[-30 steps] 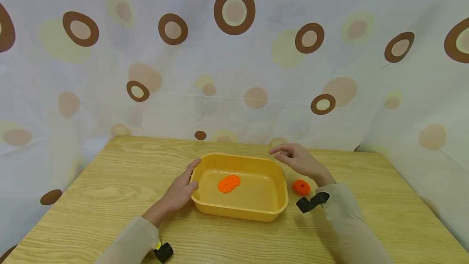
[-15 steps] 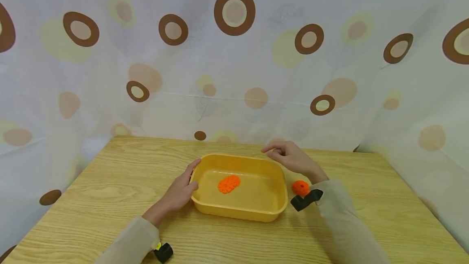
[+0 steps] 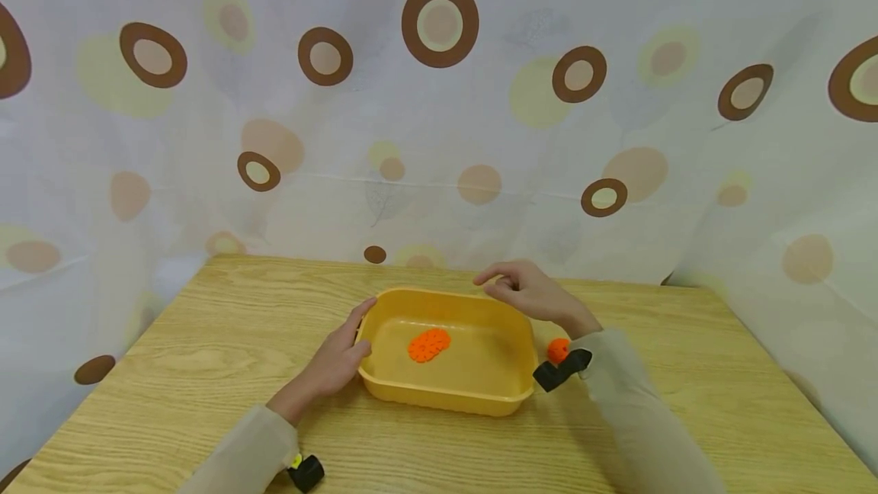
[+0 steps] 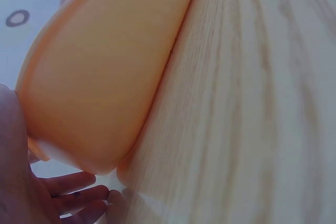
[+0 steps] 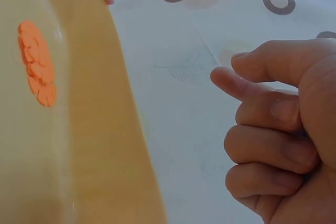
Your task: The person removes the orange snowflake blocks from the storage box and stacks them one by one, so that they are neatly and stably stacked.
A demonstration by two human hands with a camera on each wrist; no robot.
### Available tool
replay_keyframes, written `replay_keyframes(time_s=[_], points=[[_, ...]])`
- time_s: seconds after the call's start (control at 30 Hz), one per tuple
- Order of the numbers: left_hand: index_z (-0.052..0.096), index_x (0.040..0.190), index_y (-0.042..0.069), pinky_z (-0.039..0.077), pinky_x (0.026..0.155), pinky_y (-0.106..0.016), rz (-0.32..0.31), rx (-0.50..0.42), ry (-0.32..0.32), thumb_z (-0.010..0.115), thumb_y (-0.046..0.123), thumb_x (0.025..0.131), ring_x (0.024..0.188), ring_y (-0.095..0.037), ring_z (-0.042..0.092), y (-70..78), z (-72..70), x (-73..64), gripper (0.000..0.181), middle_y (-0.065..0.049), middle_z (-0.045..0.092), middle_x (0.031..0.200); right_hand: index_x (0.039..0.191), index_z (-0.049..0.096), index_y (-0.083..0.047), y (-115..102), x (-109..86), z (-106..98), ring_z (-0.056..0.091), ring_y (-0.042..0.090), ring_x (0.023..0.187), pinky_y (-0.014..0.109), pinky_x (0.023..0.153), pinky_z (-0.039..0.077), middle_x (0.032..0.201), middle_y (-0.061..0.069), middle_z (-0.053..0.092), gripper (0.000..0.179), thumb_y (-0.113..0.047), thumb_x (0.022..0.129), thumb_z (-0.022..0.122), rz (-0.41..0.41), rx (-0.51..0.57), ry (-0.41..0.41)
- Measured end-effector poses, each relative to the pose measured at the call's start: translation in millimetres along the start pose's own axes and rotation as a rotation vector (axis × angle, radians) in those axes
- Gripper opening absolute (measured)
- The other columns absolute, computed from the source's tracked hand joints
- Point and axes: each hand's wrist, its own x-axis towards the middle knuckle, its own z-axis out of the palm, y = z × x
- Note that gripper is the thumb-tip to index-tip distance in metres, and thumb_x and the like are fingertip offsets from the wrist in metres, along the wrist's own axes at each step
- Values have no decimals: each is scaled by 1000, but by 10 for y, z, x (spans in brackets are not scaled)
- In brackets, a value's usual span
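A yellow plastic basin [image 3: 446,398] sits on the table in the head view. My left hand [image 3: 334,359] holds its left rim, thumb inside and fingers along the outer wall. In the left wrist view several fingers [image 4: 71,183] lie by the basin's end. Overlapping orange flower-shaped discs [image 3: 428,344] lie on the basin floor. My right hand [image 3: 531,292] hovers over the basin's far right corner and holds nothing. The right wrist view shows its index finger partly extended, the other fingers curled in. A round orange piece [image 3: 559,349] rests on the table right of the basin, partly hidden by the wrist camera.
The wood-grain table [image 3: 240,341] extends around the basin. Behind and beside it hangs a pale curtain [image 3: 439,120] with brown ring patterns. Black wrist cameras [image 3: 562,370] stick out from both sleeves.
My right hand has moved left, toward and over the basin's far right corner, and its wrist camera now covers part of the round orange piece. My left hand and the basin stay put.
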Motion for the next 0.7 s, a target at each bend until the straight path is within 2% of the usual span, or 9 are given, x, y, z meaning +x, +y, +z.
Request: replay_keyframes(time_s=[0.27,0.47,0.7], points=[[24,152,10,39,103,-50,-5,1,2,41,4,88,121,-30,51,3,4,-4,66,-21,43,145,112,67,-9,-106,85,53,26,5,45,22,54,32,51,-8,35,22,-15,97,54,8,-76,-20],[23,152,9,38,104,-51,4,-4,-1,41,5,88,124,-31,50,-4,7,-9,67,-22,42,147,115,65,-6,-99,177,102,24,6,44,24,56,34,52,-6,35,24,-16,98,51,22,0,-76],[23,152,9,32,109,-52,2,-6,0,41,5,87,131,-33,44,-8,2,7,67,-20,38,150,120,62,1,-84,284,199,25,7,46,24,56,34,53,-5,37,28,-13,98,52,0,58,-145]])
